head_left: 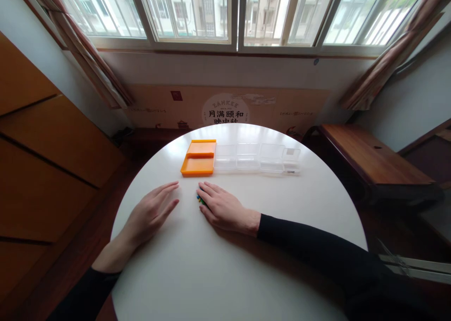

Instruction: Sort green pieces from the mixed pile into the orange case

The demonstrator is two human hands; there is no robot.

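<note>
Black sleeves fill the bottom of my view, and from them both bare hands lie on the smooth, round white table (197,264). I see my left hand (150,215) resting flat, palm down, fingers straight and a little spread, pointing up and to the right; it holds nothing. My right hand (221,208) lies palm down just beside it, fingers pointing left, loosely cupped over some small coloured pieces (200,200), of which only a green, blue and yellow edge peeks out under the fingertips. Whether the fingers actually pinch those pieces I cannot tell, and their shape and direction stay hidden beneath the hand. Farther back, near the table's far edge, sits a shallow rectangular orange plastic tray (198,159) with two compartments, its long side running away from me. Touching its right side is a long clear plastic compartment box (257,158), glossy and see-through, whose long axis runs left to right across the table. Beyond stand an orange printed cardboard panel (225,106) and a barred window (232,11).
</note>
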